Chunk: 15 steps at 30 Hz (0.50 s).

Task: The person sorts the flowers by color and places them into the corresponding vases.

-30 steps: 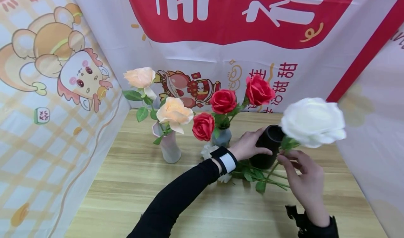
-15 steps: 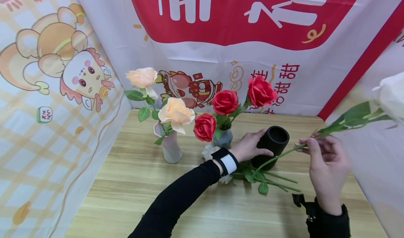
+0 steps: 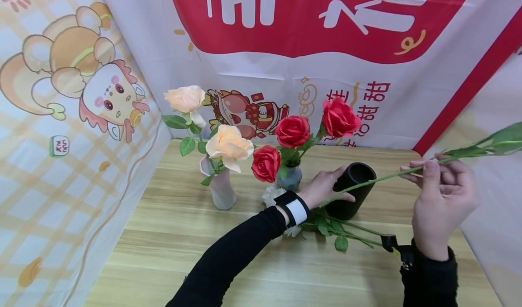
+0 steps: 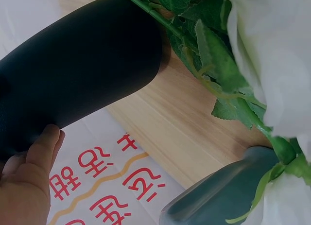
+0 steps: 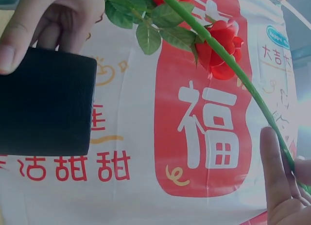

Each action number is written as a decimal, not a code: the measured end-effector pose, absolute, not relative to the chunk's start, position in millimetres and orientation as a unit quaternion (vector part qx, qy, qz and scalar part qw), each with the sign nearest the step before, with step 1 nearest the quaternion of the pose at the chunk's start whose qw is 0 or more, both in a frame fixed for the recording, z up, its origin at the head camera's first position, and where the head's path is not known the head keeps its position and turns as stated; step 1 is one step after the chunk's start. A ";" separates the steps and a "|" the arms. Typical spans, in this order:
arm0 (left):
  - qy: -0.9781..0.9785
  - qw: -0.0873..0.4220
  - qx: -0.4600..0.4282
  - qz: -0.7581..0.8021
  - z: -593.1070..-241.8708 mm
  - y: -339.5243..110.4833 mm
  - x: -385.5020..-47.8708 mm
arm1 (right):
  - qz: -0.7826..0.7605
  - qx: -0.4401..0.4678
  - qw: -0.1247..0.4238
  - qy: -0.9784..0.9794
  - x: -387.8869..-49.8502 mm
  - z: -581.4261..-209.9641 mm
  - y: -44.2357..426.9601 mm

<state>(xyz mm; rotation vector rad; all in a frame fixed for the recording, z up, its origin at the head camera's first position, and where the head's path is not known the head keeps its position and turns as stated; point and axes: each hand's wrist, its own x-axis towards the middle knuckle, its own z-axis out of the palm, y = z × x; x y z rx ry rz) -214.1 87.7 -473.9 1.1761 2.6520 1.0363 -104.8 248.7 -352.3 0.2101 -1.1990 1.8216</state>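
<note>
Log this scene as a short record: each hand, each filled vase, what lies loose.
Left hand: holds the black vase
Right hand: holds a green stem
Stem position: outside the black vase, crossing in front of it in the head view; upper end out of that view
Pink-white vase: peach roses, two in view
Blue-gray vase: red roses, three in view
Loose on table: white flowers, partly hidden, and leafy stems

There's the left hand [image 4: 24,188], fingers against the black cylinder [image 4: 92,64], a green stem [image 4: 154,14] crossing its end! Near the tabletop's [image 4: 150,103] edge, a grey-green vase [image 4: 214,191]; farther in, leaves [image 4: 214,52] and white flowers [image 4: 277,52]; beyond that edge, red-lettered cloth [image 4: 95,131]!
</note>
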 end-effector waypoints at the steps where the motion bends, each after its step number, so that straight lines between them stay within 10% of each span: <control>1: 0.860 0.031 0.382 0.337 -473.4 87.4 -214.1 | 0.741 0.082 0.462 -0.480 -105.5 -349.8 247.8; 15: 0.857 0.047 0.375 0.349 -472.7 86.8 -214.9 | 0.655 0.033 0.530 -0.538 -130.6 -353.0 270.0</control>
